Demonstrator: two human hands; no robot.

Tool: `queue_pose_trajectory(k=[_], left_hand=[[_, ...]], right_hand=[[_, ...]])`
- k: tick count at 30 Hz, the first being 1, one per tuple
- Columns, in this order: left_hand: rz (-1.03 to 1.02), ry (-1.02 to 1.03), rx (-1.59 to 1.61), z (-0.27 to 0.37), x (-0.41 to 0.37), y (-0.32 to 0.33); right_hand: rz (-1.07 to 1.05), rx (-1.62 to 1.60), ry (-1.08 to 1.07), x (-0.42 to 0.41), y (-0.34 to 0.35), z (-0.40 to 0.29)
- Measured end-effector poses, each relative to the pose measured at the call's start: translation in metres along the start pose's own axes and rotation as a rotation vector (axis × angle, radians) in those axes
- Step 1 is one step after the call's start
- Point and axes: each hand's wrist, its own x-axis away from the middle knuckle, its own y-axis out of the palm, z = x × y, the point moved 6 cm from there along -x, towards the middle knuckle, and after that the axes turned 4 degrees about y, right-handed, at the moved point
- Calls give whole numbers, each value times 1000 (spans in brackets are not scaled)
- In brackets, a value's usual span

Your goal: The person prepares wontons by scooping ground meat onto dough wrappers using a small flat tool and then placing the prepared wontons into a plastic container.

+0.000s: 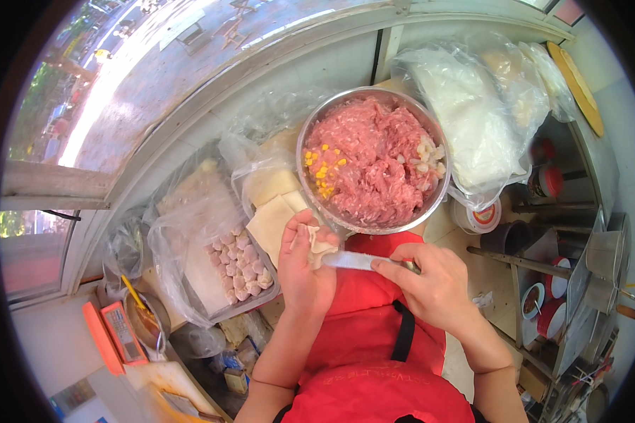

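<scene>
My left hand [309, 269] holds a dough wrapper [319, 247], gathered and folded between the thumb and fingers. My right hand [434, 280] grips a flat metal spatula blade [349, 260], its tip at the wrapper. Beyond the hands is a steel bowl [381, 230] of raw minced meat [365, 153], with corn kernels [321, 172] at its left side and pale diced pieces [428, 158] at its right. Left of the bowl lie stacked dough wrappers [275, 222] in a plastic bag. Filled dumplings [241, 264] stand in rows on a tray [246, 307] nearer the left.
Plastic-covered white stuff [465, 116] fills a tray at the right. A lidded tub [479, 214] stands below it, beside metal shelves [540, 261] with bowls. At the lower left are an orange scale [124, 333] and a pot [159, 317] with a yellow-handled utensil.
</scene>
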Motion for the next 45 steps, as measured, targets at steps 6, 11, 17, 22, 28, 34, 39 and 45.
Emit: queue_pose_trajectory(k=[6, 11, 17, 22, 28, 34, 39, 45], left_hand=[[-77, -24, -55, -8, 11, 9], [37, -44, 115, -5, 10, 9], [107, 89, -275, 1, 20, 5], [-65, 25, -563, 16, 40, -32], [312, 280, -654, 117, 48, -113], [416, 333, -1628, 185, 80, -176], [329, 299, -2136, 174, 79, -167], [228, 517, -2171, 177, 62, -141]], right_hand=[[88, 24, -48, -6, 8, -3], [19, -25, -101, -2, 9, -8], [74, 26, -61, -8, 15, -6], [-46, -85, -84, -6, 24, -11], [-76, -145, -9, -4, 18, -2], [-76, -103, 11, -3, 20, 8], [-35, -62, 3, -7, 13, 10], [36, 133, 96, -18, -8, 39]])
